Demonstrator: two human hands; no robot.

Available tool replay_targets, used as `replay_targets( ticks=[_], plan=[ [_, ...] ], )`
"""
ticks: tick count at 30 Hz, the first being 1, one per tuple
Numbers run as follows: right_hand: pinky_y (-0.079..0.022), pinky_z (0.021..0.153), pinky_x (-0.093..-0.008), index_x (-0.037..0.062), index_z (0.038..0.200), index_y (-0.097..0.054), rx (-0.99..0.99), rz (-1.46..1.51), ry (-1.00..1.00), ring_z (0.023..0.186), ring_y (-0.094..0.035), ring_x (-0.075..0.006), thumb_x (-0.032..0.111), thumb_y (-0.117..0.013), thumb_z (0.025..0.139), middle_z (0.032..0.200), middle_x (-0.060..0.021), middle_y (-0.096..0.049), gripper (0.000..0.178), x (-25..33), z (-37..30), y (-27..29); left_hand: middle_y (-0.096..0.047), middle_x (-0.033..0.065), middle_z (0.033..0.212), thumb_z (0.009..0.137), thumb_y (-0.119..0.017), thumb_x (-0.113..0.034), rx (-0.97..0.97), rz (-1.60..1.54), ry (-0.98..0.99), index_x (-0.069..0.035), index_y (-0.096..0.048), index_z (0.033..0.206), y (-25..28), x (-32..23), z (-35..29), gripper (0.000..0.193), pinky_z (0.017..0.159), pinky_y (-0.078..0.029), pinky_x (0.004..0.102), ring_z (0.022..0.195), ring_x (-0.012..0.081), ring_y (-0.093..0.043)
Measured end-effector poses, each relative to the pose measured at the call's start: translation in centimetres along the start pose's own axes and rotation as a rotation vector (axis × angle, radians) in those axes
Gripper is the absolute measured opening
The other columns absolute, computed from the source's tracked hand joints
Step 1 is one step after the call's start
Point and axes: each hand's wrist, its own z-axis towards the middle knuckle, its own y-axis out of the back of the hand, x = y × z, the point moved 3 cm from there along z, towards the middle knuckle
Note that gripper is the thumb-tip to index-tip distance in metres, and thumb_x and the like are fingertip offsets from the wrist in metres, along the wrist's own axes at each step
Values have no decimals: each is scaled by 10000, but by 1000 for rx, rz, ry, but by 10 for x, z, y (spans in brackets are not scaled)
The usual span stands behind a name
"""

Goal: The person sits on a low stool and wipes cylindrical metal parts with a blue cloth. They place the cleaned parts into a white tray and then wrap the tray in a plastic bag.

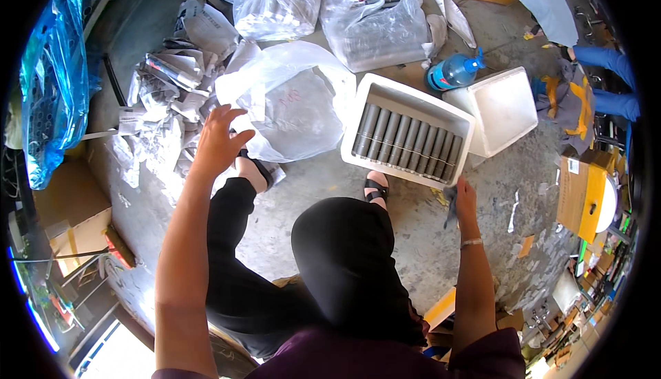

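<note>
My left hand (222,138) is raised beside a clear plastic bag (320,141), its fingers apart and nothing in them. The bag lies spread on the floor with its mouth wide. My right hand (467,203) is closed at the near right corner of a white foam box (349,141), on a dark grey piece of cloth (451,208) that hangs down beside it. Whether that hand also touches the box I cannot tell. Inside the box lies a row of several grey metal cylinders (406,141), side by side.
Crumpled paper (162,131) is heaped at the left. Filled plastic bags (279,4) stand at the far side. A blue bottle (451,72) and a white lid (506,110) are right of the box. Another person's blue-clothed legs (606,66) show far right, near cartons (575,193).
</note>
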Motion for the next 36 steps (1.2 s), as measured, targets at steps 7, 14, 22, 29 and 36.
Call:
replay_targets(
  ticks=[7, 14, 22, 29, 36],
  plan=[
    [-445, 606, -304, -10, 824, -648, 290, -42, -104, 615, -542, -131, 273, -552, 903, 636, -74, -590, 309, -26, -110, -18, -282, 357, 1406, 708, -759, -424, 305, -349, 427, -116, -608, 1213, -132, 119, -25, 610, 1055, -337, 432, 1299, 437, -352],
    [-486, 660, -322, 86, 1208, -539, 437, -180, 92, 735, -618, -225, 77, -584, 825, 964, -101, -652, 386, 66, -135, -22, -681, 187, 925, 703, -741, -150, -448, -95, 335, -34, -689, 981, -55, 75, 35, 306, 790, -506, 385, 875, 332, -662],
    [-435, 634, -268, 90, 1288, -489, 232, 120, 786, 674, -486, -136, -4, -600, 813, 1040, -53, -644, 497, 288, -128, -24, -616, 129, 808, 866, -546, -121, -864, 94, -276, -46, -633, 934, 327, -16, -34, 134, 627, -492, 344, 698, 250, -600],
    [-470, 699, -297, 32, 1167, -557, 79, 235, 829, 784, -588, -173, 5, -610, 818, 911, -84, -633, 354, 236, -150, -14, -614, 91, 839, 857, -543, -109, -238, 84, 626, -4, -615, 1034, 269, 178, -261, 219, 628, -467, 298, 727, 172, -566],
    [-464, 775, -281, 11, 1190, -535, 204, 85, 828, 802, -558, -138, 22, -600, 847, 862, -49, -594, 349, 268, -203, 35, -573, 20, 817, 831, -548, -31, -667, -601, 304, -10, -618, 1112, 300, 130, -310, 290, 587, -410, 244, 694, 100, -513]
  ],
)
